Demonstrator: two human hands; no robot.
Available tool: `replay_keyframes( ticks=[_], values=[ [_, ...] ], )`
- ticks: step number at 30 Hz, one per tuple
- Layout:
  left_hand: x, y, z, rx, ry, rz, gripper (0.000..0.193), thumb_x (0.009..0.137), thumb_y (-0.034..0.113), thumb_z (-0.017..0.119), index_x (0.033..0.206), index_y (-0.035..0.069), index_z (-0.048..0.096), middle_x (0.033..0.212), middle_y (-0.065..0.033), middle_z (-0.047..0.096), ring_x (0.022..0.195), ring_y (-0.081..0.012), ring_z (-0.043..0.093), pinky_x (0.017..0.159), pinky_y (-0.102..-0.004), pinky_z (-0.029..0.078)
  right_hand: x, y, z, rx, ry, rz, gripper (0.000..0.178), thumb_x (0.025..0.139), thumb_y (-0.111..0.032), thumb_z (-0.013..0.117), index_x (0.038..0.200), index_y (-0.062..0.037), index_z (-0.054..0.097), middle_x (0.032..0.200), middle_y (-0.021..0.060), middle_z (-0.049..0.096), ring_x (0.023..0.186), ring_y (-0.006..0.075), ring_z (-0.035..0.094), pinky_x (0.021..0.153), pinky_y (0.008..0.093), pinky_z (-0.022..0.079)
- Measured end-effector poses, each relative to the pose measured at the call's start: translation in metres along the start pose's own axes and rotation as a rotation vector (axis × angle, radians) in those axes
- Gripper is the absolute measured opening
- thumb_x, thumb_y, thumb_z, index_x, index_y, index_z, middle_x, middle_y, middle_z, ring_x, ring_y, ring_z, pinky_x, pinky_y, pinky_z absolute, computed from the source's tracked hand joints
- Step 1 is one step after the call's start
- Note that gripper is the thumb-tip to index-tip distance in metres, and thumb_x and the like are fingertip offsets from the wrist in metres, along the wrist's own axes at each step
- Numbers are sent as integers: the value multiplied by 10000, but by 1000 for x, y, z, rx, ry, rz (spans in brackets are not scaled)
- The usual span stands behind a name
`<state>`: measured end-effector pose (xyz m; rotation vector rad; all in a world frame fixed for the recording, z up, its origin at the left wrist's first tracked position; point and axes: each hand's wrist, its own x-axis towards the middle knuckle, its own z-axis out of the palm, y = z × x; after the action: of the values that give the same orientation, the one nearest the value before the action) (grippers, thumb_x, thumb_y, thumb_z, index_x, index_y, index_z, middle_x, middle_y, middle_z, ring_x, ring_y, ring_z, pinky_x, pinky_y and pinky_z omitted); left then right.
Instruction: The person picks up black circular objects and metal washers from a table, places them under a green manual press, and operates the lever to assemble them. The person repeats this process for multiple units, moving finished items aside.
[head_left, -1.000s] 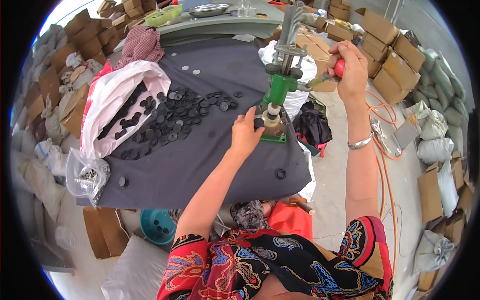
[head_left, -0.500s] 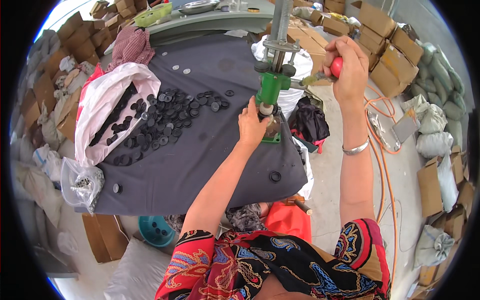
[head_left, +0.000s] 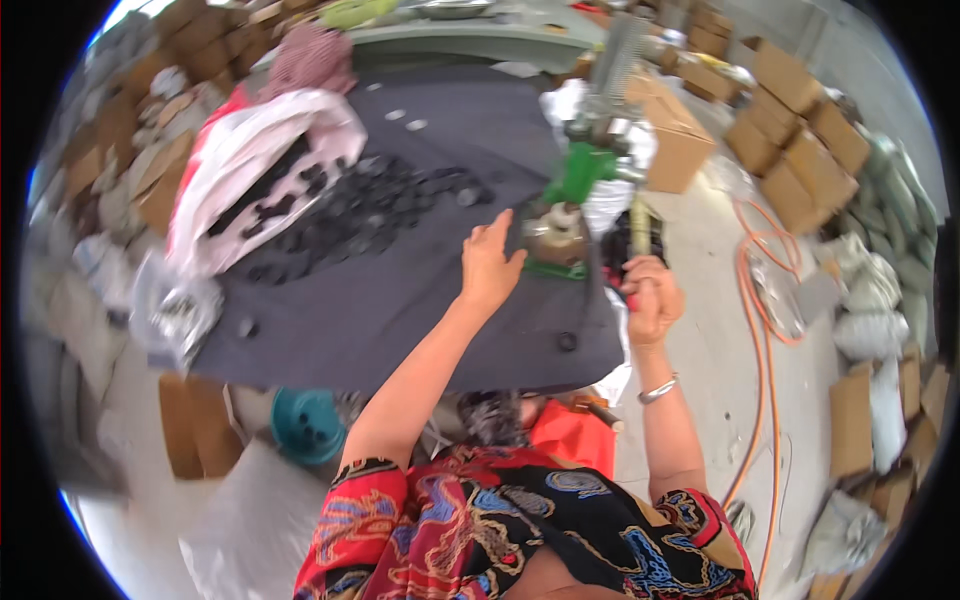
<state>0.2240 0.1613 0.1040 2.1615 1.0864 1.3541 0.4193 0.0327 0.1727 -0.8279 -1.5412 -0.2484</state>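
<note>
A green hand press (head_left: 580, 175) stands at the right end of the dark cloth-covered table (head_left: 400, 320). My right hand (head_left: 653, 300) is closed round the press's lever handle (head_left: 640, 225), which now points down toward me; a bit of red knob shows at the fingers. Just left of the press base, my left hand (head_left: 488, 265) is over the cloth with its fingers apart, and I see nothing in it. Motion blurs the view. A pile of black round caps (head_left: 385, 200) lies left of the hand. One black ring (head_left: 567, 342) lies near the front edge.
A pink-white bag (head_left: 335, 125) of black pieces lies open at the left, with a clear bag (head_left: 175, 310) nearer. Below the table stands a teal basin (head_left: 305, 425). Cardboard boxes (head_left: 670, 130) and an orange hose (head_left: 765, 350) are on the right.
My right hand has swung the lever down from its raised position. My left hand has drawn back from the press. The whole view has shifted, so the table sits slightly differently.
</note>
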Motion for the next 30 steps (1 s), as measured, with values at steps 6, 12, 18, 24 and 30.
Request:
replay_keyframes(
  ticks=[6,12,18,24,30],
  values=[
    [-53,-44,-139,303,267,40,493,705,47,724,1180,66,593,1156,-127,633,1053,-332,569,892,-431,451,-2,-3,-19,56,-26,335,192,938,-96,460,853,15,591,777,101,610,651,137,561,612,248,464],
    [-120,-123,-283,774,533,-294,435,731,105,716,1148,42,607,1184,-146,618,1069,-359,546,911,-455,434,96,-4,-21,233,39,412,248,977,-176,456,846,0,571,629,57,518,555,122,490,528,246,395],
    [-145,-162,-308,848,330,-483,441,752,213,725,1168,94,642,1141,-94,667,1094,-341,552,922,-477,423,159,12,-20,239,131,525,235,966,-196,502,868,-6,599,665,37,512,542,104,470,493,237,380],
    [-146,-164,-309,815,404,-359,366,717,112,741,1075,57,692,973,-121,700,925,-335,614,821,-447,485,175,14,-16,275,109,537,217,945,-179,507,872,2,600,638,50,514,512,136,466,503,275,414],
    [-70,-60,-199,277,286,-211,505,728,53,753,1215,49,620,1081,-158,665,1005,-280,650,856,-369,510,188,19,-19,363,87,541,230,926,-162,486,820,16,586,568,69,518,443,139,457,503,306,449]
  ],
)
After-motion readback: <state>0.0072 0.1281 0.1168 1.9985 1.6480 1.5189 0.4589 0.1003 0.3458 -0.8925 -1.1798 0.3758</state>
